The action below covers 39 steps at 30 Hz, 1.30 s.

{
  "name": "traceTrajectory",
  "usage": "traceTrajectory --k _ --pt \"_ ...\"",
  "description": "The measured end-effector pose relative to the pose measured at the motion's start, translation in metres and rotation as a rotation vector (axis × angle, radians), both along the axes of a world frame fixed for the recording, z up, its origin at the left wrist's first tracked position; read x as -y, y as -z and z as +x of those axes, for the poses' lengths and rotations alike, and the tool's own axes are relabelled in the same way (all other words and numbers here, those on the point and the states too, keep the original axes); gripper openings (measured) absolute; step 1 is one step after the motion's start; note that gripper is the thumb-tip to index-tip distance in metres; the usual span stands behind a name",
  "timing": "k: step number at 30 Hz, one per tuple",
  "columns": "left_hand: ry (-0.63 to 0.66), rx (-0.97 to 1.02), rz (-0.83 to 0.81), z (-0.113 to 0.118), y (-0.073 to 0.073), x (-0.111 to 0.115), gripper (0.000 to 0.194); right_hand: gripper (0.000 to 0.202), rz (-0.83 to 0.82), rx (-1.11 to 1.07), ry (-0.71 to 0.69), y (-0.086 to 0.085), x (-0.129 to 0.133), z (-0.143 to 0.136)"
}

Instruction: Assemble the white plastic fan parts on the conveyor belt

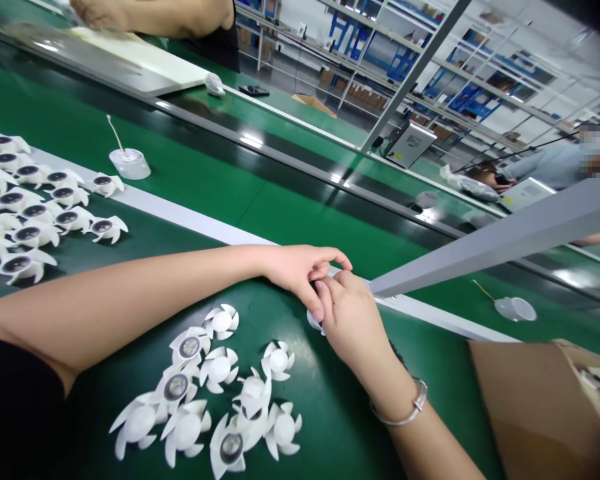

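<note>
My left hand (305,270) and my right hand (353,313) meet over the near edge of the green bench. Between them is a white fan wheel (314,322), mostly hidden by my fingers; only bits of its pale edge show. My left thumb and curled fingers close on it from the left, while my right fingers wrap it from the other side. Several loose white fan wheels (219,369) lie on the bench below my left forearm. Some show a dark ring with a metallic centre (175,385), others a smooth white hub.
Rows of white fan wheels (35,212) fill the left side. A green conveyor belt (260,207) runs beyond, carrying clear round cups (130,164) with thin wires. A grey post (480,247) rises right of my hands, near a cardboard box (520,407). Other people work across the line.
</note>
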<state>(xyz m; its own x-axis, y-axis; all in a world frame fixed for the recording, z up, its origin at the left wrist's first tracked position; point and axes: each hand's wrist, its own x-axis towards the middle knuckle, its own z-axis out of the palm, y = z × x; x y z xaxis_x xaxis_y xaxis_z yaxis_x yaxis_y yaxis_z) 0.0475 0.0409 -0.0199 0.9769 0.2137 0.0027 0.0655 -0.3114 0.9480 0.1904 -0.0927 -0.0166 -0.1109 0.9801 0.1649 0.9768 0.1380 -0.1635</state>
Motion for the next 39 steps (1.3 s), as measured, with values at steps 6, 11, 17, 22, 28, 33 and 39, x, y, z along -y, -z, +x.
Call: traceTrajectory --k 6,11,17,22,28,33,39 --pt "0.024 -0.194 0.116 0.000 -0.012 -0.005 0.115 0.034 -0.006 -0.083 0.081 0.000 -0.004 -0.001" --pt "0.033 -0.357 0.122 0.002 -0.021 -0.004 0.128 0.037 -0.008 -0.144 0.058 0.007 -0.009 0.002" --pt "0.017 -0.222 0.067 -0.007 -0.013 -0.007 0.107 0.043 0.063 -0.139 -0.013 0.000 -0.005 0.008" --pt "0.043 -0.189 -0.092 -0.014 -0.010 -0.014 0.058 0.024 0.084 -0.183 -0.055 -0.046 0.025 0.018" --pt "0.121 -0.277 -0.032 -0.017 -0.026 -0.017 0.046 0.018 -0.327 -0.365 -0.181 -0.051 0.032 0.027" --pt "0.100 -0.567 0.075 -0.027 -0.055 0.002 0.038 0.032 0.018 -0.269 -0.111 -0.046 0.027 0.054" --pt "0.221 -0.524 0.342 -0.018 -0.066 0.040 0.052 0.022 -0.671 -0.016 -0.030 -0.067 0.050 0.062"
